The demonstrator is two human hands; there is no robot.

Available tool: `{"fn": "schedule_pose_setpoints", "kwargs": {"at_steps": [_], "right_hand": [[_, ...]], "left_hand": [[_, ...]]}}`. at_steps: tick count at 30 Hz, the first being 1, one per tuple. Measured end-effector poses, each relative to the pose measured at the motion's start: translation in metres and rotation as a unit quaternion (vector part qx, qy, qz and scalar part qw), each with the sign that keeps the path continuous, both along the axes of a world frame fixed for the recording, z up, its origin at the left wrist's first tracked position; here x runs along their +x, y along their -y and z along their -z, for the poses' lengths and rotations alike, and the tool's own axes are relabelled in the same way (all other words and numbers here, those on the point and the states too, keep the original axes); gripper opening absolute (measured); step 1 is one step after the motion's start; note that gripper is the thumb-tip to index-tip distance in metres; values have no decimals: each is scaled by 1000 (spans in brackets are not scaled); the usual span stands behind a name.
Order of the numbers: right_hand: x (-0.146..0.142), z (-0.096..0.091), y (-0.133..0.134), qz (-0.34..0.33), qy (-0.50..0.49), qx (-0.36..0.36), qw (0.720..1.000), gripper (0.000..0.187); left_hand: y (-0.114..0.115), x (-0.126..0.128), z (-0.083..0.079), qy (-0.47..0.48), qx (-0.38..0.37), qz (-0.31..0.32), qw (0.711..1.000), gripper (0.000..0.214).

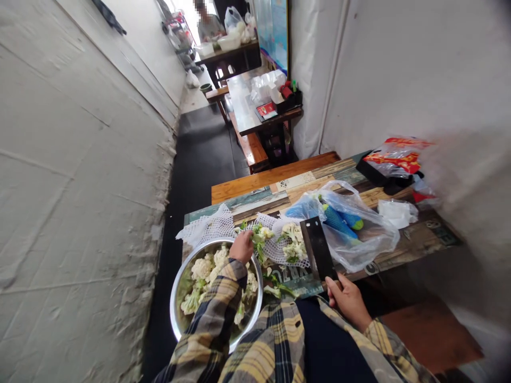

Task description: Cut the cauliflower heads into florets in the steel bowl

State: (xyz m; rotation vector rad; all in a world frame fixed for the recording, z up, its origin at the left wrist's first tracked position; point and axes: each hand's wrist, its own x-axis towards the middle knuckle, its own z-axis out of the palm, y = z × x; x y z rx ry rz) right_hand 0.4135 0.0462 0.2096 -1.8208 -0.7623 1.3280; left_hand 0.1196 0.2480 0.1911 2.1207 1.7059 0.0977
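My right hand point(347, 299) is wrapped round the handle of a cleaver point(316, 247), its broad dark blade pointing up and away from me over the table. Beyond the rim of a metal bowl point(175, 314), my left hand point(242, 247) is closed on a cauliflower piece point(261, 232) with green leaves. Several cauliflower florets point(203, 267) fill the bowl, partly hidden by my left sleeve. Left of the blade, a larger cauliflower chunk point(293, 240) lies on white foam netting point(273, 249). Cut leaves and stalks point(279, 287) are scattered at the table's near edge.
A clear plastic bag point(375, 247) with blue and green items lies right of the cleaver. Behind it are crumpled white tissue point(397, 213) and a black box point(373, 171) with red packaging. Benches and further tables point(239, 114) stand ahead; a person point(209, 26) is at the far one.
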Motion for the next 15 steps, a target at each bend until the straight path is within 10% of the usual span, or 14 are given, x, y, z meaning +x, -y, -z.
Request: {"fn": "schedule_pose_setpoints", "kwargs": {"at_steps": [9, 15], "right_hand": [[2, 6, 13, 48, 15, -6, 999, 39], [0, 16, 16, 50, 18, -15, 998, 41]], "left_hand": [[-24, 105, 27, 48, -41, 102, 993, 42], [-31, 143, 63, 91, -61, 31, 994, 27]]}}
